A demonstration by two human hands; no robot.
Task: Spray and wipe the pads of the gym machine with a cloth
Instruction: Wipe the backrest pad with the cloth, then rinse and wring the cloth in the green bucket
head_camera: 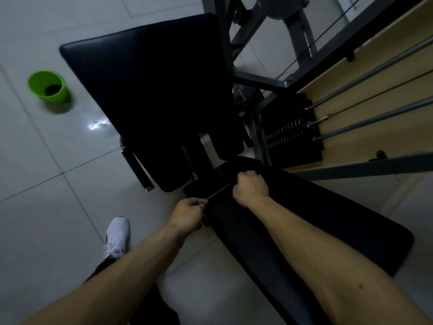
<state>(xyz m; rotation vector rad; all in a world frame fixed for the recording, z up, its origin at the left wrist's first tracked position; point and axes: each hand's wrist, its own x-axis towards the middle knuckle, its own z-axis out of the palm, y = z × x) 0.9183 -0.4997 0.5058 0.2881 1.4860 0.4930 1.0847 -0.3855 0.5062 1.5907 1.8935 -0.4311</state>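
The gym machine has two black pads: a large one (152, 90) farther out and a long one (316, 233) running under my right forearm. At the long pad's far end lies a dark cloth (219, 191), hard to tell apart from the pad. My left hand (189, 211) pinches one end of its edge at the pad's left side. My right hand (251, 188) is fisted round the other end, so the edge runs taut between them. No spray bottle is in view.
A green bucket (48, 86) stands on the tiled floor at the left. My white shoe (117, 235) is beside the pad. The weight stack (293, 134), steel frame (257, 80) and guide rods (375, 73) stand close on the right.
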